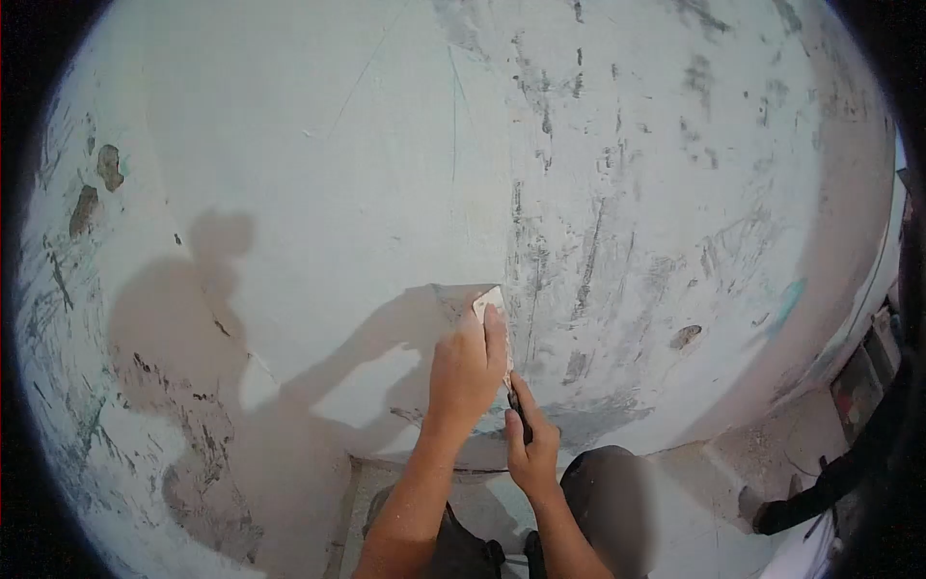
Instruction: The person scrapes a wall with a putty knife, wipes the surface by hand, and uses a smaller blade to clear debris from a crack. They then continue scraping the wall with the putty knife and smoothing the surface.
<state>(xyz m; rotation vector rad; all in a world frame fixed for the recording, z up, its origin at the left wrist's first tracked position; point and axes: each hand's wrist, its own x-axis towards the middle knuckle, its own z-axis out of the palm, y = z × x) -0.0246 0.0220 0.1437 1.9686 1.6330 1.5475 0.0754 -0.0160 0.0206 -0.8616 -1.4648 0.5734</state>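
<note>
A whitish, flat-edged piece (489,299) is held up against the pale, patchy wall (318,193). My left hand (468,362) is closed on it, its fingers near the top edge. Lower and to the right, my right hand (532,444) is wrapped round a dark handle (521,413), which runs up toward the whitish piece. Whether handle and piece are one tool, I cannot tell. Both hands are close together in front of the wall, and a shadow of arms and head falls on the wall to the left.
Dark scuffs and small holes (110,167) mark the wall. My knee (608,497) is bent near the wall's base. At the right, a dark-clothed limb (830,487) reaches across the dusty floor (757,463) beside a grey object (863,376).
</note>
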